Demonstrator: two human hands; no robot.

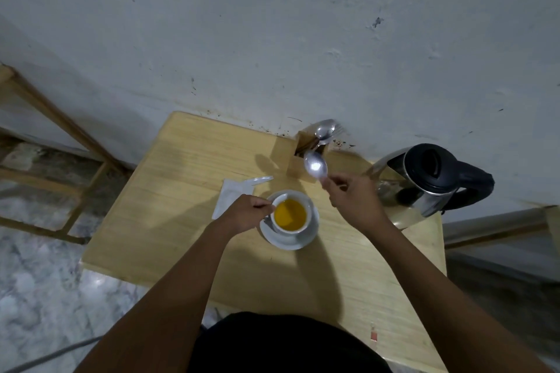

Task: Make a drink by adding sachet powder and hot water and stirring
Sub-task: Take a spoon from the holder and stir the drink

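Note:
A white cup (304,228) filled with orange-yellow liquid stands on a white saucer (291,244) in the middle of the wooden table (169,221). My left hand (245,213) grips the cup at its left rim, fingers closed on the handle side. Just right of and beyond the cup, my right hand (353,198) holds a metal spoon (315,166) by its handle, bowl raised and pointing away from me. An emptied white sachet (235,192) lies flat left of the cup, with its torn strip (260,179) beside it.
A wooden cutlery holder (300,160) with more spoons stands at the table's far edge against the wall. A steel and black electric kettle (430,179) sits at the right corner. Wooden frames stand on the floor at left.

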